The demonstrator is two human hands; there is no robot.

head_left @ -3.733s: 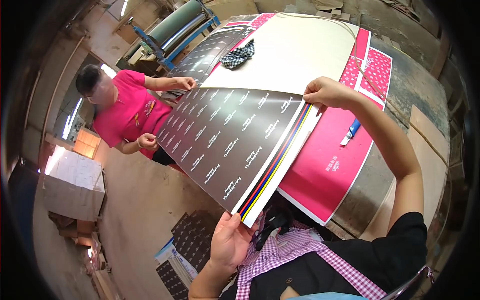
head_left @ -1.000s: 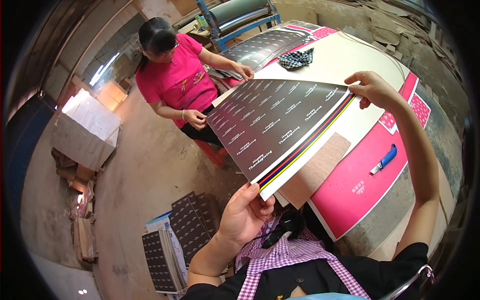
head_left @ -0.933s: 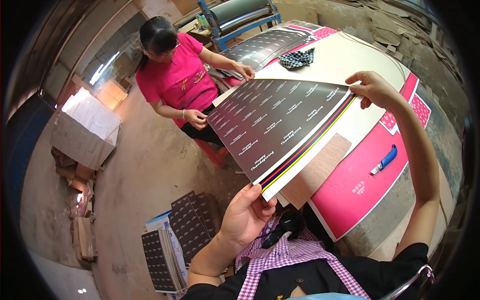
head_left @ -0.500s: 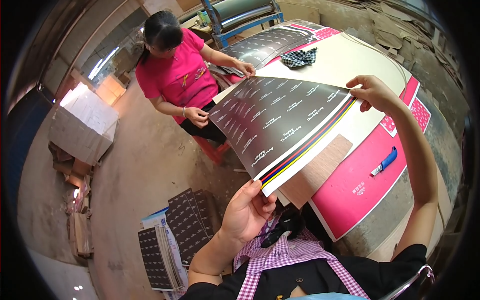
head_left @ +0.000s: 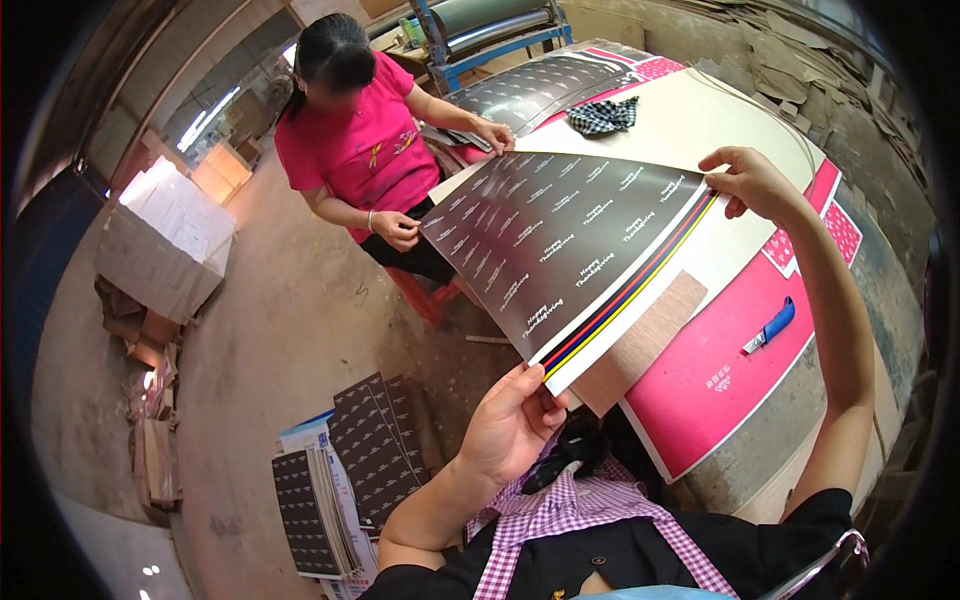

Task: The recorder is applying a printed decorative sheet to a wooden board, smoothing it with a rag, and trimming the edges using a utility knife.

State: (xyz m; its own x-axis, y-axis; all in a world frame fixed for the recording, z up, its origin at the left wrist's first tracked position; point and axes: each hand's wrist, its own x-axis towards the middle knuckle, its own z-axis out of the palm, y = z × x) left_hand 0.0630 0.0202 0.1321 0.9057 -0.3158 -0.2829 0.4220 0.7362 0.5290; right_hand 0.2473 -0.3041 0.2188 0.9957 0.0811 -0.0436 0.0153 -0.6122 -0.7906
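Observation:
A large dark grey printed sheet (head_left: 570,240) with white lettering is stretched between me and a co-worker. Its near margin is white, with red, blue, yellow and black stripes. My left hand (head_left: 512,420) pinches the near left corner between thumb and fingers. At the near right corner, my right hand (head_left: 748,183) grips the edge the same way. Across from me the co-worker (head_left: 365,140) in a pink shirt holds the far corners. Under the sheet lie a cream board (head_left: 740,130) and a brown wooden board (head_left: 645,345).
A blue-handled utility knife (head_left: 772,326) lies on a pink sheet (head_left: 690,420) at right. A checked cloth (head_left: 603,116) rests on the cream board. Stacked dark printed panels (head_left: 375,440) stand on the floor at left. Behind is a roller machine (head_left: 495,35) with a blue frame.
My left hand has moved slightly right, carrying the sheet's near left corner with it. My right hand has barely shifted. Both of us still hold the sheet.

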